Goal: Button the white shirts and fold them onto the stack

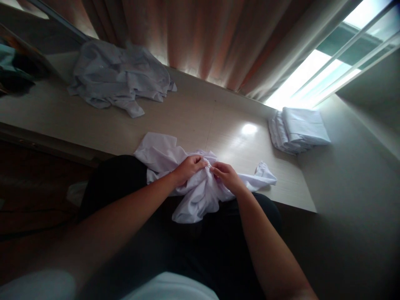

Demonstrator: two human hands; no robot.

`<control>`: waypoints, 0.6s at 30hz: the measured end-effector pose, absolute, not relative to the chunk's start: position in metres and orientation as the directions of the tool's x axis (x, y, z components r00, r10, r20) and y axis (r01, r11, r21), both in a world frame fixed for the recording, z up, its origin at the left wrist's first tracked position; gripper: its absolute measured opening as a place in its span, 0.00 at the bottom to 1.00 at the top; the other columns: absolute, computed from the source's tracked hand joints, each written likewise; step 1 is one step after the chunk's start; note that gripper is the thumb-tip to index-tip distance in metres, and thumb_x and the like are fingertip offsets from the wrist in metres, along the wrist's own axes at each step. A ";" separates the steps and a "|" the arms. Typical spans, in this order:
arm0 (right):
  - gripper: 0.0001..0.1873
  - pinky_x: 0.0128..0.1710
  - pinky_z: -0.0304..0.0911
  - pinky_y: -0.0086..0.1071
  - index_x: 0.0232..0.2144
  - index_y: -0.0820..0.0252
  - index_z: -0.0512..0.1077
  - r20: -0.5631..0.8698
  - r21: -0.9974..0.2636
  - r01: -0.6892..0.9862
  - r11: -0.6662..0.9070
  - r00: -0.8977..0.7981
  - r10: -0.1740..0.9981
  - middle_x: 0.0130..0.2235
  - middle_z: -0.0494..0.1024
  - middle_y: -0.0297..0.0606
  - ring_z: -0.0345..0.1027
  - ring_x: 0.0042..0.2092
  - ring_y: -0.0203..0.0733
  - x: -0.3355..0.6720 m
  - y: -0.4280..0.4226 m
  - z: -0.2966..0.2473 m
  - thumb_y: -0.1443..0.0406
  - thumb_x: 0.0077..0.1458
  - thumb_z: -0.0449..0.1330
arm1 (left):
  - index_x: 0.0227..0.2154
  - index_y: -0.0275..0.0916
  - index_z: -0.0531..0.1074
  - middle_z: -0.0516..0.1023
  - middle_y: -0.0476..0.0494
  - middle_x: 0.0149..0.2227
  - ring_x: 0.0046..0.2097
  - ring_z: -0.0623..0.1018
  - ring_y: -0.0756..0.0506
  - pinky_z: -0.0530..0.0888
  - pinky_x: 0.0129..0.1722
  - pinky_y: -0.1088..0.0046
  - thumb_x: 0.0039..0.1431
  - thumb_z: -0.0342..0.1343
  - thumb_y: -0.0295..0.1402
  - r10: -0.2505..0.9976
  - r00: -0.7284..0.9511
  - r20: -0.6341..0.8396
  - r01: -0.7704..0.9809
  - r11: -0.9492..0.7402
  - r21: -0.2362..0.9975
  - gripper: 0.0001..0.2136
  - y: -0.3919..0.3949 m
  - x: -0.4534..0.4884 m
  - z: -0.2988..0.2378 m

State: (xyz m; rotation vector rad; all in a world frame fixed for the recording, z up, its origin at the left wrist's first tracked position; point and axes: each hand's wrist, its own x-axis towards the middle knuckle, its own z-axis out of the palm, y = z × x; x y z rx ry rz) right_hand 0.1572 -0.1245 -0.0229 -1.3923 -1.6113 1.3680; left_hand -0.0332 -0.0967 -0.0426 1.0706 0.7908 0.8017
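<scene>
A crumpled white shirt [200, 204] lies over the front edge of the table, part of it hanging down above my lap. One sleeve stretches out to the right across the tabletop. My left hand [189, 168] pinches the bunched cloth near the shirt's middle. Close beside it, my right hand [226, 175] pinches the same spot from the other side, fingertips almost meeting the left ones. The small detail between the fingertips is too tiny to make out.
A heap of rumpled white clothes [115, 77] lies at the back left of the table [200, 112]. Folded white garments [301, 127] are stacked at the right end against the wall. Behind the table hang curtains [200, 41], with a bright window [331, 62] at the right.
</scene>
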 end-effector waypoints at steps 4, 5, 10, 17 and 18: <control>0.18 0.25 0.52 0.29 0.25 0.57 0.69 -0.184 -0.969 0.212 -0.127 -0.278 0.943 0.21 0.64 0.27 0.56 0.24 0.33 0.155 -0.125 -0.019 0.50 0.52 0.64 | 0.30 0.36 0.69 0.70 0.51 0.28 0.29 0.68 0.52 0.63 0.29 0.76 0.55 0.61 0.45 0.869 0.465 -0.171 -0.189 0.287 0.939 0.15 -0.096 -0.034 -0.038; 0.18 0.25 0.52 0.29 0.25 0.57 0.69 -0.179 -0.973 0.194 -0.127 -0.281 0.943 0.22 0.64 0.27 0.56 0.24 0.33 0.156 -0.125 -0.019 0.50 0.52 0.64 | 0.30 0.36 0.69 0.70 0.52 0.28 0.29 0.68 0.52 0.63 0.29 0.76 0.54 0.61 0.45 0.871 0.460 -0.172 -0.194 0.288 0.938 0.15 -0.095 -0.034 -0.037; 0.18 0.25 0.53 0.28 0.23 0.58 0.68 -0.181 -0.972 0.193 -0.131 -0.273 0.945 0.21 0.65 0.28 0.57 0.24 0.33 0.158 -0.127 -0.017 0.52 0.53 0.64 | 0.28 0.36 0.69 0.69 0.51 0.27 0.28 0.67 0.52 0.62 0.28 0.75 0.52 0.63 0.43 0.866 0.464 -0.187 -0.174 0.296 0.939 0.15 -0.092 -0.039 -0.033; 0.18 0.24 0.54 0.29 0.21 0.57 0.66 -0.131 -0.960 0.272 -0.071 -0.209 0.969 0.20 0.65 0.28 0.56 0.23 0.33 0.150 -0.122 -0.017 0.52 0.53 0.63 | 0.26 0.37 0.67 0.68 0.52 0.23 0.24 0.66 0.52 0.61 0.25 0.75 0.50 0.65 0.40 0.853 0.412 -0.320 -0.246 0.442 0.863 0.14 -0.089 -0.037 -0.031; 0.18 0.24 0.55 0.29 0.22 0.57 0.66 -0.113 -0.952 0.301 -0.051 -0.189 0.975 0.20 0.66 0.29 0.58 0.23 0.34 0.149 -0.124 -0.016 0.52 0.53 0.62 | 0.26 0.37 0.67 0.69 0.52 0.23 0.25 0.67 0.52 0.62 0.25 0.76 0.51 0.65 0.40 0.857 0.401 -0.323 -0.257 0.443 0.859 0.14 -0.088 -0.038 -0.031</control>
